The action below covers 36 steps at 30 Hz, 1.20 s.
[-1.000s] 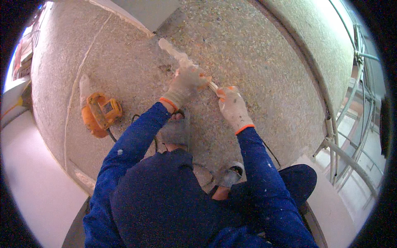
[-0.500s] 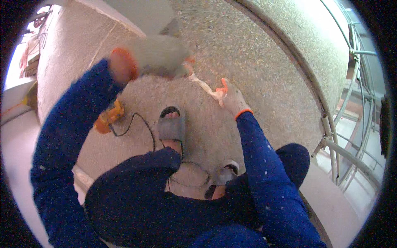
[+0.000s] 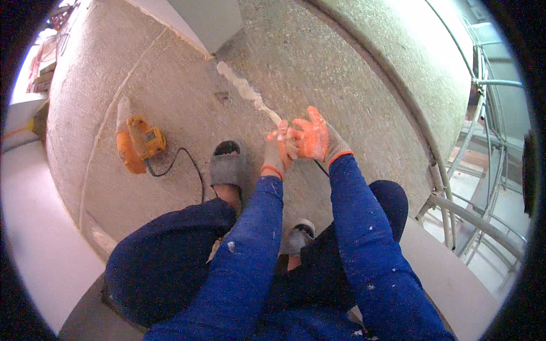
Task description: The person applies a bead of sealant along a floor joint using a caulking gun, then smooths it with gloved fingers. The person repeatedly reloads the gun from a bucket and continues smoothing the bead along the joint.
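Gloved left hand (image 3: 277, 152) and right hand (image 3: 314, 136) pressed together, fingers spread, gripping nothing — white filler (image 3: 245, 91) smeared on gloves; risk: slippery grasp, trailing cord (image 3: 182, 162) underfoot.

The left hand (image 3: 277, 152) sits half behind the right hand (image 3: 311, 136), so whether either grips anything cannot be told. The white filler strip (image 3: 247, 91) vanishes behind both gloves.

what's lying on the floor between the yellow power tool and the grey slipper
In the head view, the black cord of the yellow power tool loops across the speckled floor toward the grey slipper; nothing else lies there.
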Motion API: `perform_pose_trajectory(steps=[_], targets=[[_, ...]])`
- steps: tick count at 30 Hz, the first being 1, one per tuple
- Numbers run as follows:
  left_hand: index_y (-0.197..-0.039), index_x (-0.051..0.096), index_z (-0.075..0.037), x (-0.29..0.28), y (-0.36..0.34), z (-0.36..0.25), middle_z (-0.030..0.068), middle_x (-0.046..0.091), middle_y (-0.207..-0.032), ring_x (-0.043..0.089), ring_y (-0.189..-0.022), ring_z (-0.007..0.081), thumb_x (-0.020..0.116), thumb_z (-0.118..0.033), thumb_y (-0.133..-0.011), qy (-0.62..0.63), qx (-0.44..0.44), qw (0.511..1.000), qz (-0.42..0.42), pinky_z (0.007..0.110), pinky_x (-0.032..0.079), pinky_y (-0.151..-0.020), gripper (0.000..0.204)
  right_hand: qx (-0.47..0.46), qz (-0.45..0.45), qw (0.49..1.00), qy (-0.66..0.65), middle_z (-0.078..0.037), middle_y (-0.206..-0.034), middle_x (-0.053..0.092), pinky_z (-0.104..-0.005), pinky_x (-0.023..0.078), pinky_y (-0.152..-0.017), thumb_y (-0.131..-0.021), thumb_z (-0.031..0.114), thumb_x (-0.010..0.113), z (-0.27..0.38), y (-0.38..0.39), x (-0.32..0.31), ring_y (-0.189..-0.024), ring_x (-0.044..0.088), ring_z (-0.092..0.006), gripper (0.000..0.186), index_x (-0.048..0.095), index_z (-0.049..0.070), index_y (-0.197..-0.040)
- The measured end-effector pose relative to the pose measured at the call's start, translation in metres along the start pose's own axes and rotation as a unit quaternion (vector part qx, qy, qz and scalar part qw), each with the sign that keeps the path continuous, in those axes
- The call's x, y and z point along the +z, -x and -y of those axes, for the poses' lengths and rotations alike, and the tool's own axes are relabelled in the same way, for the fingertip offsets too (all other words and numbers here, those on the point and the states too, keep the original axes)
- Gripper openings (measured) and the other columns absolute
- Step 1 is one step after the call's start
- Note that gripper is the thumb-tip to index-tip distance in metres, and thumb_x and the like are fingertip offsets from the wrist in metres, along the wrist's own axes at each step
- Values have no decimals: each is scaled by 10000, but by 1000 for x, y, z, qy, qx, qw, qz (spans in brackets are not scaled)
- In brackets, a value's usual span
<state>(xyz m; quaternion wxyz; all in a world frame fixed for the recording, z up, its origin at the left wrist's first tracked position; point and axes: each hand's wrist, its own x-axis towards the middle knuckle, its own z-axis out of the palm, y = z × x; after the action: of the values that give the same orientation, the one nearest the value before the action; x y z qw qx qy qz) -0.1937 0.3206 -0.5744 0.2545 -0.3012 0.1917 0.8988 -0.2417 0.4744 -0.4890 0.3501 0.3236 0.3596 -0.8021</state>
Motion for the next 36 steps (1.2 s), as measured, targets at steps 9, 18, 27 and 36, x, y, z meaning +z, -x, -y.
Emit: perform_pose_trajectory(steps=[9,18,27,36], targets=[[-1158,575,-71,6,17,-8,64,656,-942,673,-799,237,576,-438,-999,-202,67,965,-152,411,545,-631,400,-111,-16,924,365,-127,-1618,433,-445,409,-1112,-982,588,608,-1,18,-12,-1421,468,-290,864,280,142,-1645],[-1210,634,-37,47,38,-29,95,704,-1010,666,-810,283,270,-771,-998,32,-65,995,-65,477,561,-719,846,-23,-118,914,387,-113,-1350,678,-351,547,-872,-893,391,792,-46,-11,-2,-1145,676,-272,876,369,111,-1607],[-1293,647,-96,22,3,-85,167,665,-1210,675,-962,360,486,-436,-1012,-758,81,609,-219,509,557,-844,469,-200,-284,711,612,-138,-947,757,-381,544,-783,-899,305,720,-54,-12,0,-885,724,-241,362,725,138,-1221],[-1281,689,-108,24,-11,-78,214,704,-1181,676,-1067,406,589,-285,-1000,-825,266,460,-194,482,530,-946,346,-149,-287,818,476,-199,-947,747,-484,556,-808,-909,444,681,-51,1,18,-909,717,-409,382,757,77,-978]])
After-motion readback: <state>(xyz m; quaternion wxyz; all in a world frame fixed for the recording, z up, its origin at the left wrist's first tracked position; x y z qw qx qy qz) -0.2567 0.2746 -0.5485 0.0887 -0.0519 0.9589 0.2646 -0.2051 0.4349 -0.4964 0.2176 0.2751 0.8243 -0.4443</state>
